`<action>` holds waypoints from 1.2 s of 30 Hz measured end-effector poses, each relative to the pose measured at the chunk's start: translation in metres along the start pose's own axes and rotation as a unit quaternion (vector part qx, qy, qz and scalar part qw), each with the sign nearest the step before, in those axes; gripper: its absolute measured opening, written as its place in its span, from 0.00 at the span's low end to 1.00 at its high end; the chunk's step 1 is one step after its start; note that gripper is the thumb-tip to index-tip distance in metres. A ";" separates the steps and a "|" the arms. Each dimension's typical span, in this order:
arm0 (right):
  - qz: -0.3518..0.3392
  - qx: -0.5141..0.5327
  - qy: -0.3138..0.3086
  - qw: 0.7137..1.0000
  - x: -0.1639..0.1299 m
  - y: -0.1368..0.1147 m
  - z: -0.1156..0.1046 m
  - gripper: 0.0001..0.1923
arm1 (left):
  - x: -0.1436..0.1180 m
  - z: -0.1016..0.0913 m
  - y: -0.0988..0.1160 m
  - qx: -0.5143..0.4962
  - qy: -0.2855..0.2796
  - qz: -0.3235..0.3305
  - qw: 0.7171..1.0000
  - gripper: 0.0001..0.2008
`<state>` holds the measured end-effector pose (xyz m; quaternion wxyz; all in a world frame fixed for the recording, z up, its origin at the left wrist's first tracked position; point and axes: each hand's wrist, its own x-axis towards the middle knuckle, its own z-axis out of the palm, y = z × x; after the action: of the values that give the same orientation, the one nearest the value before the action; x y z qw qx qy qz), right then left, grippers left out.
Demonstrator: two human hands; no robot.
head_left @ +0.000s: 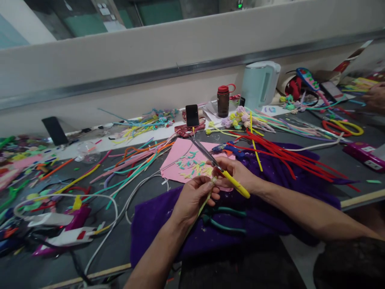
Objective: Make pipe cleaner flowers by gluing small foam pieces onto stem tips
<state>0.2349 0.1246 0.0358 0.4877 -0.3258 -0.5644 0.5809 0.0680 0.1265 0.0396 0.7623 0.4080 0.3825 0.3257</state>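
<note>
Purple cloth: a fuzzy violet fabric (186,228) lies under your hands on the dark grey table (331,160), close to the near edge.
Left hand: your left hand (192,198) has its thumb and fingertips pressed together, pinching a thin pale yellow-green pipe cleaner (202,206) that runs down along your palm.
Right hand: your right hand (236,174) is curled closed around yellow-handled scissors (222,171); the handles stick out towards you, and the long metal blades point away to the upper left, over the pink sheet.
Meeting point: the top end of the pipe cleaner sits just beside the scissors, near where blade meets handle; you cannot tell whether they touch.
Pink sheet: a pink felt piece (180,154) lies just beyond your hands, sprinkled with small green and yellow cuttings.
Red bundle: long red pipe cleaners (285,154) fan out to your right across the cloth.
Pliers: teal-handled pliers (225,218) rest on the cloth below your hands.
Far right: another person's hand (375,98) shows at the table's far right edge.
</note>
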 end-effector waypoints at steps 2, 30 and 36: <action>0.001 -0.003 0.002 1.000 -0.001 -0.001 0.001 0.25 | 0.000 0.000 0.001 0.001 0.001 -0.003 1.000 0.12; 0.044 -0.007 0.023 0.999 0.001 0.000 -0.005 0.27 | 0.000 -0.004 0.002 -0.013 -0.055 -0.033 0.998 0.10; 0.064 0.006 0.008 0.998 0.002 0.001 -0.004 0.29 | -0.002 -0.002 0.000 0.027 -0.037 -0.015 0.999 0.11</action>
<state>0.2377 0.1276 0.0341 0.4561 -0.3628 -0.5347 0.6120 0.0656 0.1261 0.0398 0.7694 0.4346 0.3687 0.2886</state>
